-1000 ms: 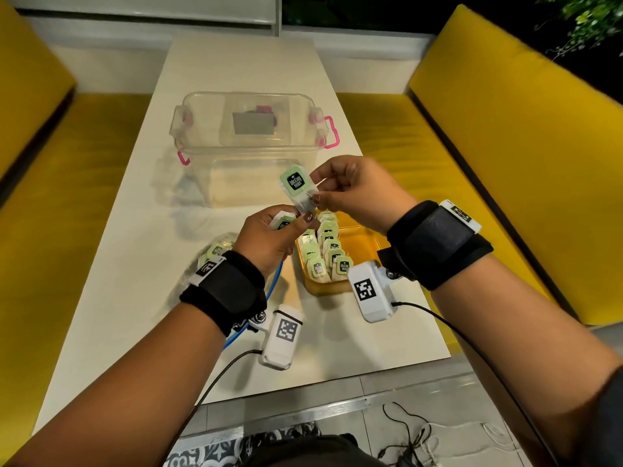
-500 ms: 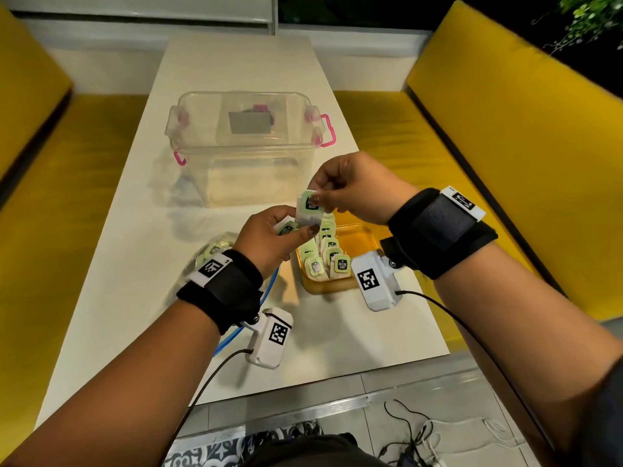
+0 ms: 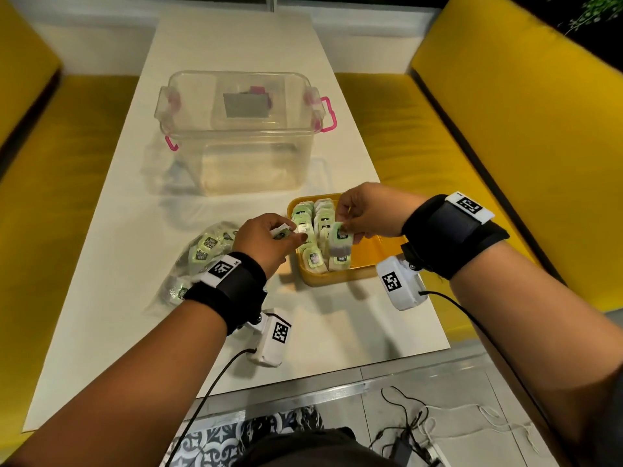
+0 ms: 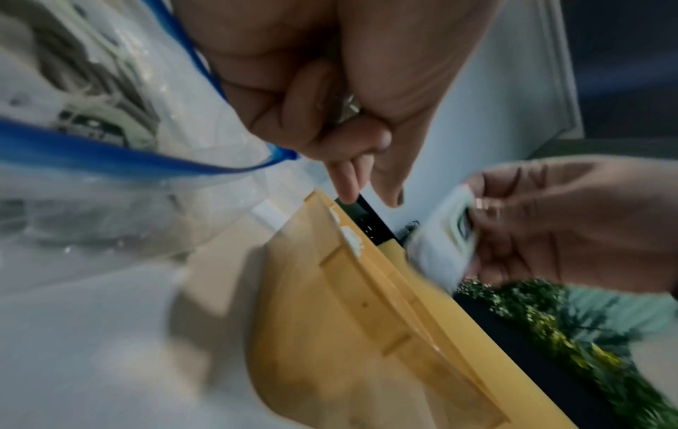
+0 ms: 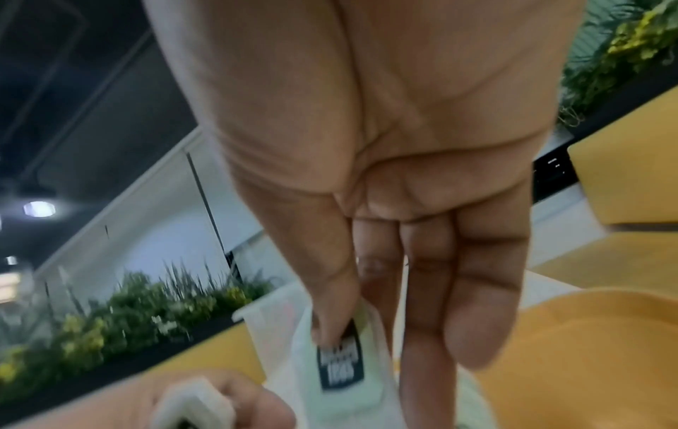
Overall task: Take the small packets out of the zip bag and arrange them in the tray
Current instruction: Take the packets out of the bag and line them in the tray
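Packets, small pale-green sachets with dark printed labels, are what both hands deal with now, and most of them already stand on edge in two close rows inside the shallow yellow plastic tray (image 3: 365,256) near the worktop's front right. Nearest the person, the left hand (image 3: 266,241) hovers just left of the tray with its fingers curled round one spare packet (image 3: 280,231), of which only a white corner shows. Just beyond and to the right, the right hand (image 3: 369,214) pinches a second packet (image 3: 339,239) by its top edge between thumb and forefinger, its other fingers fairly straight, so this grip is closed on the sachet alone. That packet hangs upright, long axis roughly vertical, directly above the near end of the right-hand row, with bare yellow floor lying to its right; the right hand is plainly the nearer one to that slot, and I judge the placing turns on lowering it straight down. Left of the tray, the clear zip bag with a blue seal (image 3: 202,257) lies on the white worktop (image 3: 118,264), more packets showing through it. Farther back stands a clear lidded plastic box with pink clasps (image 3: 242,129).
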Demonstrator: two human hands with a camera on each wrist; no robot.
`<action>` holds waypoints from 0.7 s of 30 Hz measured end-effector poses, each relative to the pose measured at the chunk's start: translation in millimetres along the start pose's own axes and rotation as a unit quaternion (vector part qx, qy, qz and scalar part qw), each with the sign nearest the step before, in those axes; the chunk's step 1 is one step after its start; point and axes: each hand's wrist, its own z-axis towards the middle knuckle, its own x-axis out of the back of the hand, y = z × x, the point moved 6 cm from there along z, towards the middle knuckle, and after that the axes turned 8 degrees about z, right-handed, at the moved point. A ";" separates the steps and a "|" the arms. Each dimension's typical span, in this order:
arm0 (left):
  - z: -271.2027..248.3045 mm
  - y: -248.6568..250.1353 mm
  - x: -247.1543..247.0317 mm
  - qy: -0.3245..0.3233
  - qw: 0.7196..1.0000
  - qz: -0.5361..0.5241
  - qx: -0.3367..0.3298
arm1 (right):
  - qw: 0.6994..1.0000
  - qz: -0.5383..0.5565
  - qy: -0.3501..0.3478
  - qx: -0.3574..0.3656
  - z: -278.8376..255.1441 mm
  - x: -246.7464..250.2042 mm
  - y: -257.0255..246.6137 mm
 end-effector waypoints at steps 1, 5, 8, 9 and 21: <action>1.1 -2.4 -0.1 0.004 1.000 0.002 0.007 | 0.999 -0.015 -0.023 -0.019 1.7 -5.8 7.2; 2.2 -3.6 1.6 0.012 1.000 -0.016 0.019 | 0.995 -0.022 -0.075 -0.058 9.8 -28.0 26.9; 2.9 -2.3 3.3 0.017 0.999 -0.029 0.029 | 0.994 -0.030 -0.079 -0.066 18.0 -37.4 34.6; 3.0 -1.9 3.6 0.016 0.999 -0.035 0.033 | 0.994 -0.034 -0.076 -0.069 20.1 -38.8 36.4; -1.6 1.1 3.3 -0.006 0.993 -0.100 0.057 | 0.994 -0.076 -0.031 -0.071 34.6 -34.4 40.8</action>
